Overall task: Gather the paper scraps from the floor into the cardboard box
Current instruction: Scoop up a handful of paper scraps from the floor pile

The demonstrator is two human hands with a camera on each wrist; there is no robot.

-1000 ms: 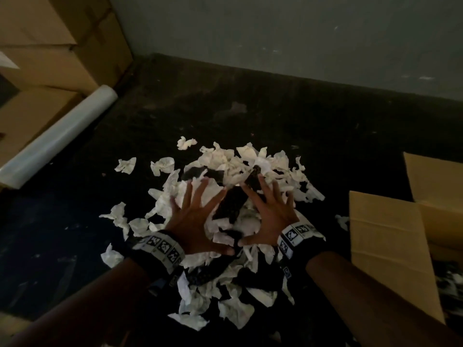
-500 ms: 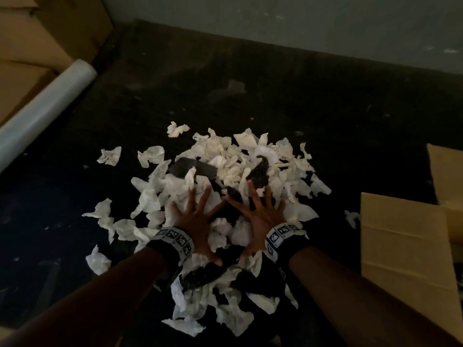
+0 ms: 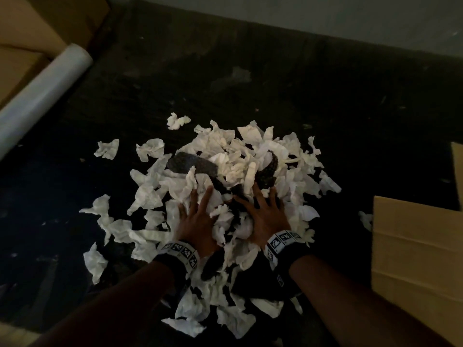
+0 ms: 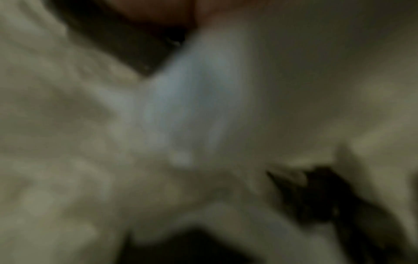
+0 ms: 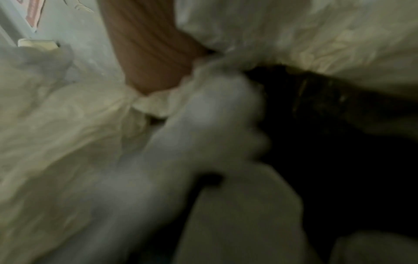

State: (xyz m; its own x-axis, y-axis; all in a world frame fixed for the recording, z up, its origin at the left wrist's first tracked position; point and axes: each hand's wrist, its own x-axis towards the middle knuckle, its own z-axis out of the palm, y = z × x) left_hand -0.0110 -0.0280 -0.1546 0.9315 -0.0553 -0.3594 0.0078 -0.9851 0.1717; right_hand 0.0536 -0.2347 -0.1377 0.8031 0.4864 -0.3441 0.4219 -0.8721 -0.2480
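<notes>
A loose heap of torn white paper scraps (image 3: 240,159) lies on the dark floor, with a few dark speckled pieces (image 3: 193,165) mixed in. My left hand (image 3: 198,219) and right hand (image 3: 266,214) lie palm-down side by side on the near part of the heap. Their fingers are spread and straight, and the fingertips are partly covered by scraps. The cardboard box (image 3: 413,259) shows a flap at the right edge, apart from both hands. Both wrist views are blurred: the left shows only white paper (image 4: 203,107), the right paper (image 5: 68,125) pressed around a finger (image 5: 153,59).
Single scraps (image 3: 107,149) lie scattered left of the heap, and one (image 3: 365,219) lies next to the box. A roll of clear film (image 3: 42,96) leans at the left against stacked cardboard boxes (image 3: 32,28). A pale wall (image 3: 325,13) closes the far side.
Both hands have drawn back toward me across the heap, dragging scraps along. Paper now bunches over the fingers and between the hands, which lie closer together.
</notes>
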